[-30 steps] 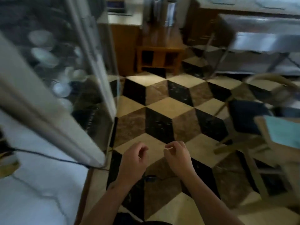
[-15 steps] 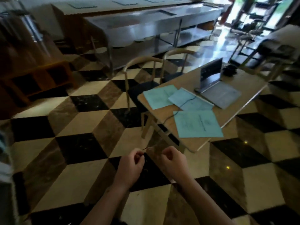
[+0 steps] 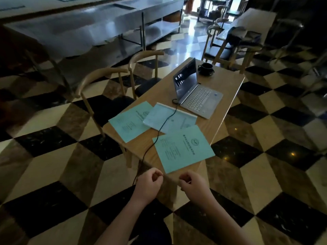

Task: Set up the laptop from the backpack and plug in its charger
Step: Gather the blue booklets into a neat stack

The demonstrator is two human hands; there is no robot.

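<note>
The laptop (image 3: 195, 91) stands open on the table (image 3: 224, 85), toward its far half, screen dark. The cable (image 3: 160, 129) meets the laptop's near-left corner, crosses the papers (image 3: 131, 121) and drops off the table's near edge. Judgement: unpacking, opening and the laptop-end connection are complete. Whether the wall end is plugged in cannot be told; no outlet is in view.

The left hand (image 3: 148, 185) and right hand (image 3: 192, 186) hang just short of the near edge, fingers curled. Something thin seems stretched between them, but it is too faint to confirm, so what the fingers clamp cannot be told. The cable passes just left of the left hand.

A cup (image 3: 206, 67) sits beyond the laptop; chairs (image 3: 106, 80) line the left side. No backpack can be identified.
</note>
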